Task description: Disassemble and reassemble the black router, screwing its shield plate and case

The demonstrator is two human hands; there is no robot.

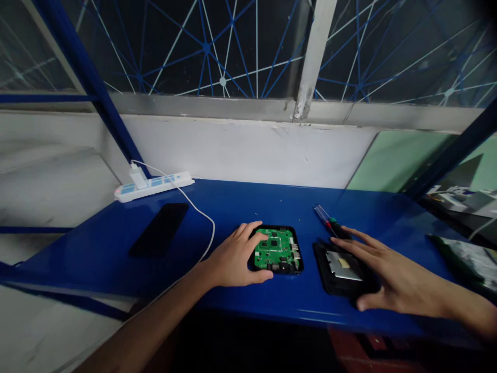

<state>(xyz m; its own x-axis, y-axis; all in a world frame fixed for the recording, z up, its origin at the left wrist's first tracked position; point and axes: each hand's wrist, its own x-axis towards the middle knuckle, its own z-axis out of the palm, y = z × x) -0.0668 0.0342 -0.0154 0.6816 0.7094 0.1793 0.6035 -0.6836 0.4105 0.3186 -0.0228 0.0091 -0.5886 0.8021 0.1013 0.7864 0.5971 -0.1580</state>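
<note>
Circuit board [274, 253] in black case [299, 259], flat on bench [264, 300], case clasped round its left side by left hand [235, 259]; black cover [330, 286] to the right, nearer right hand [399, 280], fingers spread over right edge, grip unclear.

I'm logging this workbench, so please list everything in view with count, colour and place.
Power strip: 1, white, back left
Adapter: 1, white, on strip
Cable: 1, white, from adapter
Flat slab: 1, black, left
Case: 1, black, centre
Circuit board: 1, green, inside case
Cover: 1, black, metal plate inside, right
Slim tools: count unclear, clear-red-green, behind cover
Bag: 1, silvery-green, far right
Table: 1, blue
Panel: 1, pale green, back right
Windows: patterned, back
Hands: 2, left spanning case, right at cover
</note>
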